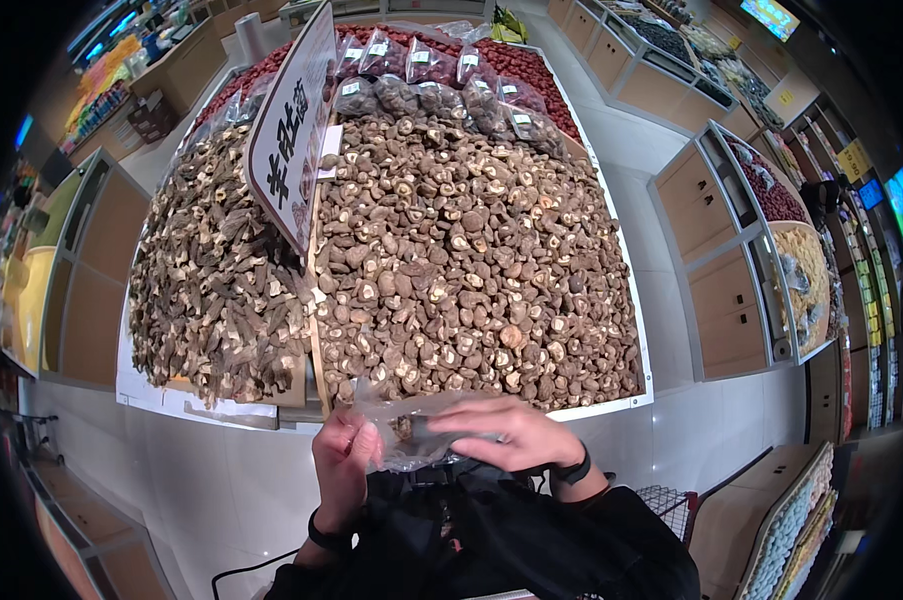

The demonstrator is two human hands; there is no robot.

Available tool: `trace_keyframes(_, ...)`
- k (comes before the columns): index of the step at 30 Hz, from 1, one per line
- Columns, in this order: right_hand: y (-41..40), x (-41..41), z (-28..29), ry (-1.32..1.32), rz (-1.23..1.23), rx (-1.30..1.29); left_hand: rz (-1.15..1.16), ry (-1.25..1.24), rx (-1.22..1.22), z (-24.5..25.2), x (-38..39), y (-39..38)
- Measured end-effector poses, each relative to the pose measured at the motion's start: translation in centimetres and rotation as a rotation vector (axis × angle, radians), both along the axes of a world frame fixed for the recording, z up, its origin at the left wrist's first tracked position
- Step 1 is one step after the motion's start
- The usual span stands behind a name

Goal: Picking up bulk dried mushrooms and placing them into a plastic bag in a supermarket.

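Note:
My left hand (pixel 348 444) grips the side of a clear plastic bag (pixel 402 455) between thumb and fingers. The bag's mouth gapes upward, and something brown shows inside, too small to identify. At the right side of the mouth is my right hand (pixel 513 436), slightly blurred, its thumb apart from its extended fingers. I see nothing held between them. Both hands are just in front of a broad heap of dried shiitake mushrooms (pixel 470 262). To its left, beyond a wooden divider (pixel 316 367), lies a pile of dried morel-like mushrooms (pixel 211 285).
An upright sign (pixel 294 135) bearing writing stands between the piles. Behind are filled, labelled plastic bags (pixel 436 97) and red dried dates (pixel 530 75). The display's white edge (pixel 609 406) runs before me. A wire basket (pixel 663 504) is at lower right; wooden cabinets (pixel 721 262) flank the aisle.

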State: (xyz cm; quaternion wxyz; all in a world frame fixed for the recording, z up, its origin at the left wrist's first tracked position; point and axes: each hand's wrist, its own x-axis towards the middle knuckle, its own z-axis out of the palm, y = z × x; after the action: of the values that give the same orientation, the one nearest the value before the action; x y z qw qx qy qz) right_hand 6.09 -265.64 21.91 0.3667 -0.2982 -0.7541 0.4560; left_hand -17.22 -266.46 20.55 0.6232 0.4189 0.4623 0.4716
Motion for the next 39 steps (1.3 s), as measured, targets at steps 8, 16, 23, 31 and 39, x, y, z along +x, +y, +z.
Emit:
trace_keyframes(8, 7.4, 4.9, -11.7, -0.698, -0.931, 0.267, 0.053, -0.061, 0.081, 0.3, -0.2, -1.5)
trace_keyframes(16, 8.3, 1.6, -16.2, -0.936, -0.788, 0.263, 0.083, -0.043, 0.082, -0.1, -0.5, -2.0)
trace_keyframes(23, 5.4, 3.6, -15.9, -0.921, -0.578, 0.342, 0.088, -0.069, 0.090, -0.3, 0.2, -1.9)
trace_keyframes(31, 6.6, 3.3, -17.3, -0.876, -0.522, 0.550, 0.044, -0.069, 0.076, -0.1, 1.5, -1.0)
trace_keyframes(39, 6.7, 3.0, -17.7, -0.764, -0.493, 0.724, 0.011, -0.071, 0.070, -0.1, 1.9, -0.8)
